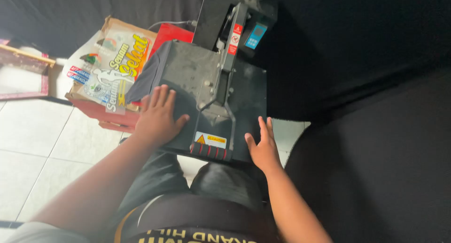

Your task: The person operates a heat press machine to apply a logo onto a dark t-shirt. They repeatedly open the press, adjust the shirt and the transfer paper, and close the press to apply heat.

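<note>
Two hands: both down flat on the heat press (pixel 206 83), one on each side of its handle (pixel 211 151).
Heat press: black, slab-shaped, sitting straight ahead of the person's knees, upper plate lowered, red-ribbed grip of the handle pointing back at the person.
Left hand (pixel 157 116): palm down on the left part of the top plate, fingers spread and pointing away, thumb angled in toward the handle arm; open, gripping nothing.
Right hand (pixel 263 146): resting at the near right edge of the plate, fingers together and stretched forward, thumb out to the left; open too, just touching.
Arms: both reach forward from the bottom of the view, left forearm slanting in from the lower left, right forearm from the lower right.
Dark cloth (pixel 143 81): poking out from under the plate at its left edge, just beyond the left fingertips.
Cardboard box (pixel 115 66): left of the press, printed sheets lying on it.
Floor (pixel 33 144): pale tiles at left.
</note>
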